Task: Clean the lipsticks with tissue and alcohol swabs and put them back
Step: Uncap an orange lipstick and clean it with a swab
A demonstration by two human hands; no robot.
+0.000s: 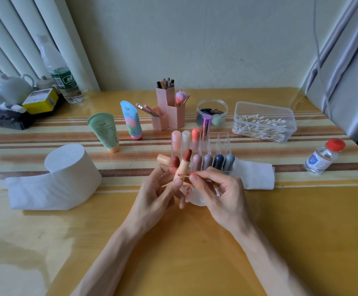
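My left hand (159,195) grips an open peach-cased lipstick (183,165) with a dark red bullet, held upright. My right hand (218,195) pinches a thin cotton swab (185,175) whose tip touches the lipstick case just below the bullet. A crumpled, red-stained tissue (192,194) sits under both hands. The peach cap (164,158) lies on the table just behind my left fingers. Behind them stands a clear organizer (220,142) holding several capped lipsticks in two rows.
A toilet paper roll (67,165) lies at the left and a folded tissue (252,175) at the right. An alcohol bottle (323,157) with a red cap, a clear swab box (263,121), a jar, pink pencil holders (169,112) and two tubes stand further back.
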